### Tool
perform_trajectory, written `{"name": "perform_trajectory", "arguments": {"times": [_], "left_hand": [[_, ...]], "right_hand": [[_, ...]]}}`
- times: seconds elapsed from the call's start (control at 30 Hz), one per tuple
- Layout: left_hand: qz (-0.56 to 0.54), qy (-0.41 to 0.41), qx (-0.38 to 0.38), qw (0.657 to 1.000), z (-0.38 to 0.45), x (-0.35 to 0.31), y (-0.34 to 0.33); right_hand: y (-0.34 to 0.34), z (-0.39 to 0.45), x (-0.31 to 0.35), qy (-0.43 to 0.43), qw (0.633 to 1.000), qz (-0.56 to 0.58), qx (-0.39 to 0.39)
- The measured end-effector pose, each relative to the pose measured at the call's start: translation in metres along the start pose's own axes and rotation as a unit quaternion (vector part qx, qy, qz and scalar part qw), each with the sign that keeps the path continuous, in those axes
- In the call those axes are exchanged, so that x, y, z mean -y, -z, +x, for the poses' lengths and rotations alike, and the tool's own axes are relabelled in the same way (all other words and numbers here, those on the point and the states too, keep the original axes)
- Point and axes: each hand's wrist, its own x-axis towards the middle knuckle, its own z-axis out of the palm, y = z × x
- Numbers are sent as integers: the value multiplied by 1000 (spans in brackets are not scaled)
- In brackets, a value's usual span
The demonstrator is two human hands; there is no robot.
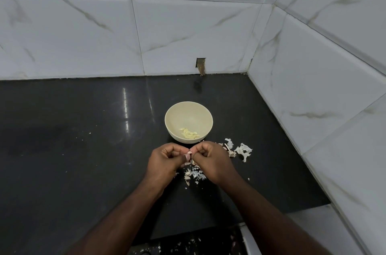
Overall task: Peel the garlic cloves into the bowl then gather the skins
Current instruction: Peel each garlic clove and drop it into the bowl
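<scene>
Just before the round cream bowl (pixel 188 108), my left hand (pixel 165 160) and right hand (pixel 211 160) pinch one pinkish garlic clove (pixel 189 152), fingers clamped to strip skin over the black desk (pixel 83 150).

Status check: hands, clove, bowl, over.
Both hands, left and right, pinching one clove. Bowl holds peeled cloves. Skins scattered on counter, ungathered. Nothing blocking.

The clove (pixel 189 153) pinched between the left hand (pixel 165 159) and right hand (pixel 211 160) is mostly hidden by their curled fingers (pixel 177 151); only a pinkish tip shows. The right hand covers part of the skins (pixel 195 174) on the bench (pixel 83 150). The cloves in the bowl (pixel 188 108) are too small to count. Both forearms run off the bottom edge, where more scraps lie blurred.
</scene>
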Motion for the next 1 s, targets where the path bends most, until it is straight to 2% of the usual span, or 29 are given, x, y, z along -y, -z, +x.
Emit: {"name": "perform_trajectory", "arguments": {"times": [0.27, 0.53, 0.83, 1.0], "left_hand": [[26, -18, 2, 1000, -3, 1, -4], [32, -14, 6, 999, -2, 4, -7], [-79, 21, 42, 996, -3, 4, -7], [-156, 75, 56, 983, -2, -1, -7]], "right_hand": [[1, -3, 1, -3, 999, -41, -17], [1, -4, 1, -12, 999, 5, -44], [1, -3, -2, -4, 996, 80, -35], [9, -2, -5, 6, 999, 43, -25]]}}
